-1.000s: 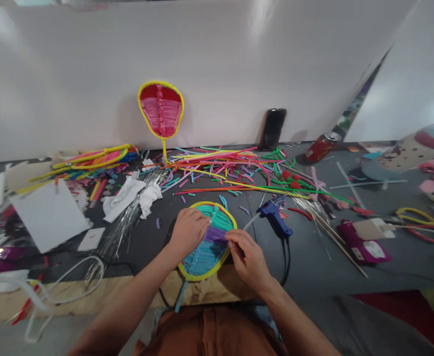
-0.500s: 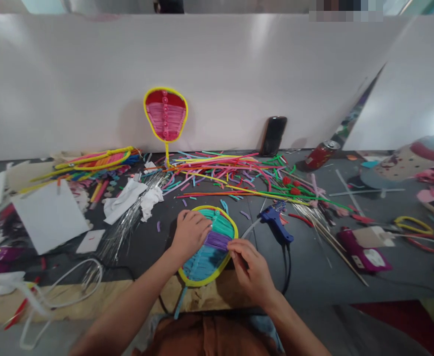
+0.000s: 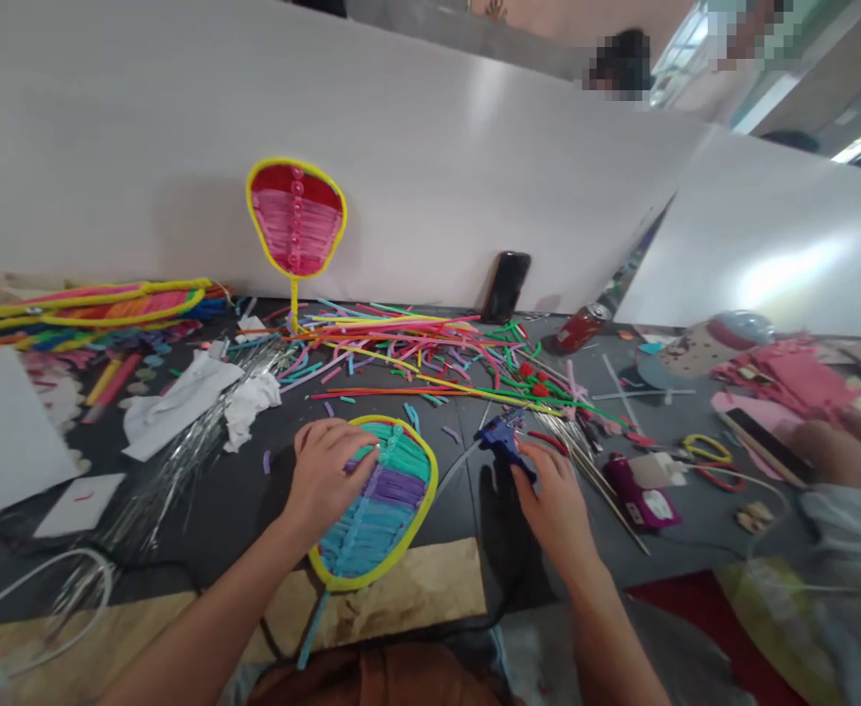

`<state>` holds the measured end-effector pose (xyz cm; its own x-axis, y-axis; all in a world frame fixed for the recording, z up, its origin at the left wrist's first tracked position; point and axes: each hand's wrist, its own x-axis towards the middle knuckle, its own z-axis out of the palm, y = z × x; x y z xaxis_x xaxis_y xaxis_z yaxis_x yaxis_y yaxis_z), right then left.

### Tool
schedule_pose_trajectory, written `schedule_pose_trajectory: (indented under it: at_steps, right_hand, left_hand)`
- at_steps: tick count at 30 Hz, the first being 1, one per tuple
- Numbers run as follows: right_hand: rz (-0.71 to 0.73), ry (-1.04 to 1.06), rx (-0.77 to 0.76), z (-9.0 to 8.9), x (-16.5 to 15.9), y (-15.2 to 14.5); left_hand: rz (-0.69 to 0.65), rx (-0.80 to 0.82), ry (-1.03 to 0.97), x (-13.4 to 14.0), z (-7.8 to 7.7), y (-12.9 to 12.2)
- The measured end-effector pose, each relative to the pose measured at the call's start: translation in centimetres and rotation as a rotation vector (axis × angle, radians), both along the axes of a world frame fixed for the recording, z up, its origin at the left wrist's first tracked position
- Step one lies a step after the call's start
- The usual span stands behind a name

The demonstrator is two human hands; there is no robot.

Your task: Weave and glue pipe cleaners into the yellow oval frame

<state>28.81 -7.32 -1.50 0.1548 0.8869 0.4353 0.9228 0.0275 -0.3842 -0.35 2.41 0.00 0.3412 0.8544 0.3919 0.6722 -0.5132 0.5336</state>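
Note:
A paddle-shaped fan (image 3: 378, 525) of pipe cleaners, with a yellow rim and teal, purple and blue bands, lies in front of me with its thin blue handle toward my lap. My left hand (image 3: 331, 461) grips its left edge, fingers over the upper face and thumb side hidden. To the right, my right hand (image 3: 552, 490) is closed round the handle of a blue hot glue gun (image 3: 502, 438), whose nozzle points up and left. A brown paper strip (image 3: 437, 579) lies partly under the fan.
Behind stands a pink and red fan (image 3: 296, 221) against the white partition (image 3: 416, 176). Loose pipe cleaners (image 3: 401, 338), a phone (image 3: 506, 287), a can (image 3: 582, 327) and crumpled paper (image 3: 252, 407) litter the table. At far right shows another person's hand (image 3: 828, 451).
My right hand has left the fan's right edge and taken hold of the glue gun. My left hand stays on the fan. The view has swung to the right.

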Motion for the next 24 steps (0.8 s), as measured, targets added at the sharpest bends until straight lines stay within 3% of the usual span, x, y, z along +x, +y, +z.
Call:
schedule_pose_trajectory:
  at_steps: [4,8,13,16,19,24]
  right_hand:
    - [-0.062,-0.152,-0.139,-1.3,0.8,1.9]
    - [-0.074,-0.202,-0.235,-2.3,0.9,3.4]
    - [-0.094,-0.126,-0.296,-1.7,1.4,3.7]
    - [-0.183,-0.023,-0.299,-0.6,1.8,3.0]
    - [-0.305,0.169,-0.206,0.6,2.2,2.1]
    - [-0.455,0.591,0.016,2.4,2.0,1.9]
  left_hand:
    - [-0.030,-0.080,-0.169,-0.3,0.5,-0.2]
    - [0.049,-0.227,-0.351,-0.8,0.4,-0.1]
    - [0.119,-0.529,-0.666,-1.1,0.7,0.2]
    - [0.130,-0.703,-0.932,-1.1,1.0,0.4]
    - [0.132,-0.781,-1.127,-1.0,1.2,0.6]
    - [0.125,-0.844,-1.198,-1.0,1.1,0.7]
